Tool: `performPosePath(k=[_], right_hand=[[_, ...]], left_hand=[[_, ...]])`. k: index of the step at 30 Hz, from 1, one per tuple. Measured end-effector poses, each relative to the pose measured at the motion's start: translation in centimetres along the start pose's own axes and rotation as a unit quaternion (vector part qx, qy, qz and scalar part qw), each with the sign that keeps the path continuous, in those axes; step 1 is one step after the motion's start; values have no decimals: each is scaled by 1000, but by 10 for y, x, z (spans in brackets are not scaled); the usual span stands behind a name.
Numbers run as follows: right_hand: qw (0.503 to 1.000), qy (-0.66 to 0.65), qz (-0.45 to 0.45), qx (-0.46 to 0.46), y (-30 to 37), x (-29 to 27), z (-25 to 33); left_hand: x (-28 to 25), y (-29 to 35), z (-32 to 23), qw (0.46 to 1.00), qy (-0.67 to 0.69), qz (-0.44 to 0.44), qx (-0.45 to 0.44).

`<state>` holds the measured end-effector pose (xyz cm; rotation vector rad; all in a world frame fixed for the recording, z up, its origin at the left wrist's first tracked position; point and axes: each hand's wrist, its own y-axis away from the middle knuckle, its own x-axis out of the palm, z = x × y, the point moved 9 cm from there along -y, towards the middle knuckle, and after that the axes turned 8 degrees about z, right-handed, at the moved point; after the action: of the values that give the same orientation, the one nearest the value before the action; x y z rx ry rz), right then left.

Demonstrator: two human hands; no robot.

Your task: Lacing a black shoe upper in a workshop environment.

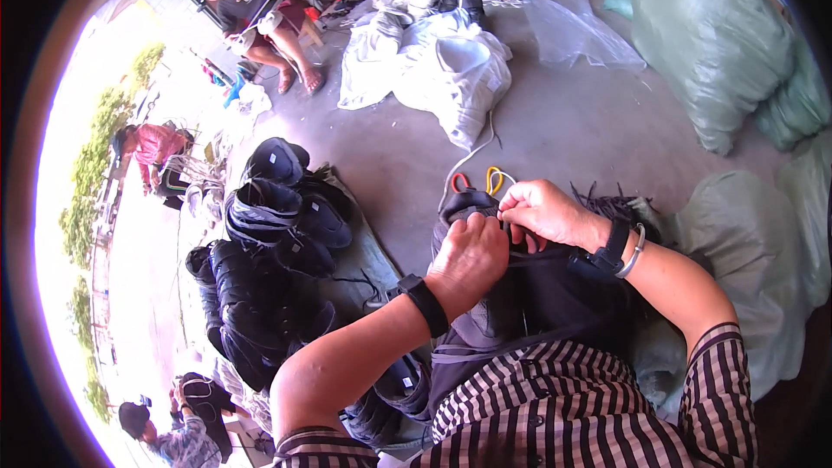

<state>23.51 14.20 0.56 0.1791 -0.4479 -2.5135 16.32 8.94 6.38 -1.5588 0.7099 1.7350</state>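
Note:
A black shoe (487,316) lies along my lap, over dark cloth. Curled over its upper part is my left hand (471,253), closed on the shoe, its fingertips mostly hidden. Close beside it, my right hand (548,215) pinches a thin dark shoelace at the shoe's opening, thumb and forefinger together. A bundle of black shoelaces (611,201) rests past my right wrist. Just beyond the shoe are a red loop (460,181) and a yellow loop (494,179), with a pale cord near them.
Many black shoes (251,295) are piled to my left. White sacks (455,65) lie on the floor ahead; large green sacks (715,43) stand at the far right, with a pale sack (741,234) nearer. One person (251,13) sits at the far left; others work along the left side.

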Motion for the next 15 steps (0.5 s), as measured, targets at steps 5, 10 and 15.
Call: performPosePath(k=[5,10,15], right_hand=[[994,82,55,47,-6,11,0],[994,102,46,1,-14,4,-6],[996,81,42,-6,-10,12,6]], left_hand=[[-3,12,24,897,437,-41,-62],[33,12,-2,828,536,115,-118],[-46,13,-111,636,734,103,213]])
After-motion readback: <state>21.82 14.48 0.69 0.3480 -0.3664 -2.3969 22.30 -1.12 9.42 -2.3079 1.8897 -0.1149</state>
